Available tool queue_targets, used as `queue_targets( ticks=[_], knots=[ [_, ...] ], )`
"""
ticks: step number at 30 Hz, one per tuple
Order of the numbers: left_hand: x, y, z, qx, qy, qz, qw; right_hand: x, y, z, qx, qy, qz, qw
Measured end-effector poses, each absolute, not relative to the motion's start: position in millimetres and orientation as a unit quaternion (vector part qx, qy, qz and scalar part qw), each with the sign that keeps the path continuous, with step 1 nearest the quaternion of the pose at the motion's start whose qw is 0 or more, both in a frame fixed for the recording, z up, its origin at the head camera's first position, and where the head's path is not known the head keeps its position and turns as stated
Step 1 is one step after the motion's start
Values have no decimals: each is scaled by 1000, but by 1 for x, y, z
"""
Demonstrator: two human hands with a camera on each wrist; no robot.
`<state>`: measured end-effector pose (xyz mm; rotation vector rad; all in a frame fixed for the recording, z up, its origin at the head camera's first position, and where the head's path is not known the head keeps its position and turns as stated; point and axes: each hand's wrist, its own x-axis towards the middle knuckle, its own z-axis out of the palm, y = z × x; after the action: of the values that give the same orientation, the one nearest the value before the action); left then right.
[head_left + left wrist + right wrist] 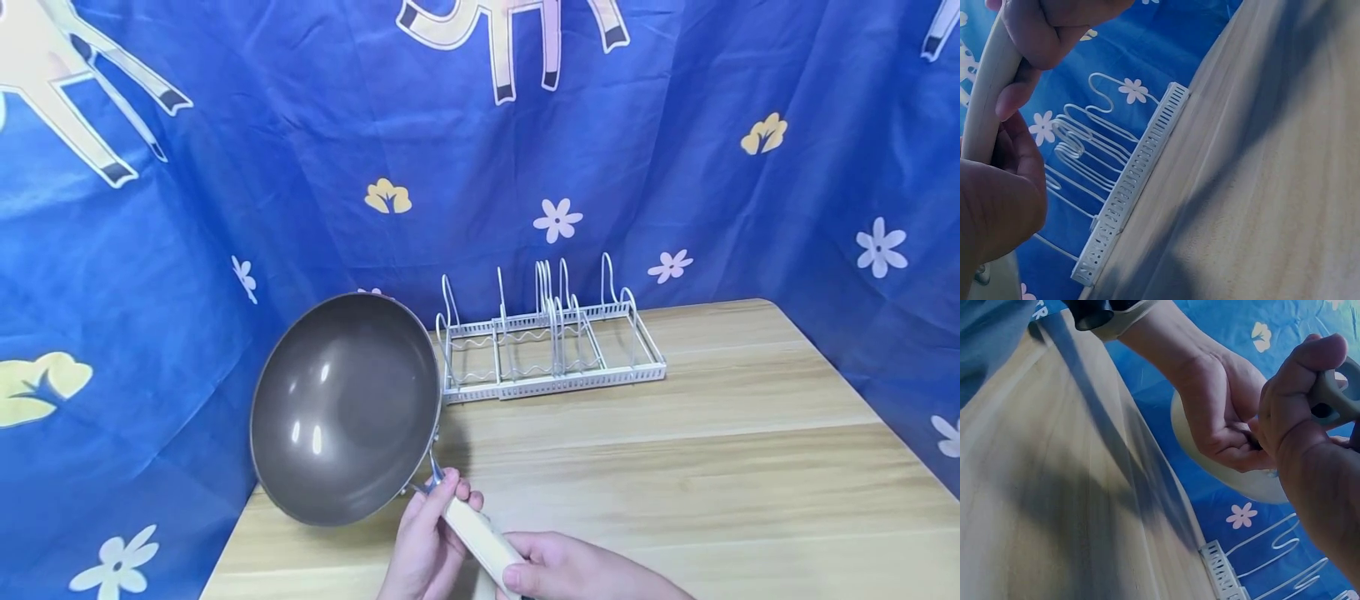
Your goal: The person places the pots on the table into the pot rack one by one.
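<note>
A wok-shaped frying pan (348, 417) with a dark grey inside is held up above the left side of the table, tilted so its inside faces the head camera. My left hand (426, 542) grips its cream handle (480, 537) close to the pan, thumb along the top. Farther back, my right hand (573, 568) holds the handle's end. In the right wrist view the pan's pale outer side (1210, 465) shows behind the left hand (1222, 415). The handle end shows a hanging hole there.
A white wire rack (558, 385) with upright loops stands at the back of the wood-grain table (675, 492), right of the pan. Blue patterned cloth (465, 167) hangs behind and at both sides.
</note>
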<state>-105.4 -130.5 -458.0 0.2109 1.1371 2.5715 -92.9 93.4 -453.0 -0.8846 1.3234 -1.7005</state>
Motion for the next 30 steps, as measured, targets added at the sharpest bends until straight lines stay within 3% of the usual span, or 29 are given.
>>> queue_targets(
  ticks=[4,14,30],
  knots=[
    [-106,-127,-453,47,418,894,153,-88,89,-451,-333,494,-688,414],
    [-114,-121,-444,22,429,894,130,-86,80,-451,-339,487,-701,395],
    [-119,-120,-438,156,390,894,158,-82,79,-447,-313,494,-673,453]
  ],
)
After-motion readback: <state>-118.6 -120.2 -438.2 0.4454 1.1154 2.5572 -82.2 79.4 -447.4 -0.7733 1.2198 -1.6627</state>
